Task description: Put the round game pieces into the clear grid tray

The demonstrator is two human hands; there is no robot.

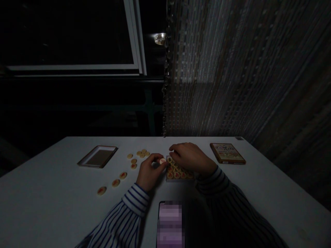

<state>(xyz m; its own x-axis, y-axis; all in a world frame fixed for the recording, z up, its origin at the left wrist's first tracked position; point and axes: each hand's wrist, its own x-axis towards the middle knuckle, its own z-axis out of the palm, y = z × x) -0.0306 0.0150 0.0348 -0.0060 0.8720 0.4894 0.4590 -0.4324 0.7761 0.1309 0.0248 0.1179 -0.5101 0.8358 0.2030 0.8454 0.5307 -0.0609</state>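
My left hand [150, 172] pinches a round wooden game piece [162, 161] between thumb and fingertips, right at the left edge of a small box [178, 171] packed with several similar round pieces marked in red. My right hand [190, 156] rests curled over the box's far right side, fingertips on the pieces. What it holds, if anything, is hidden. Both arms wear striped sleeves.
Loose round pieces [137, 156] lie scattered on the white table [51, 199] to the left, three more [115, 183] in a diagonal row. An empty box tray [97, 156] sits far left, a printed lid [227, 153] far right. A phone [170, 224] lies near me. A curtain hangs behind.
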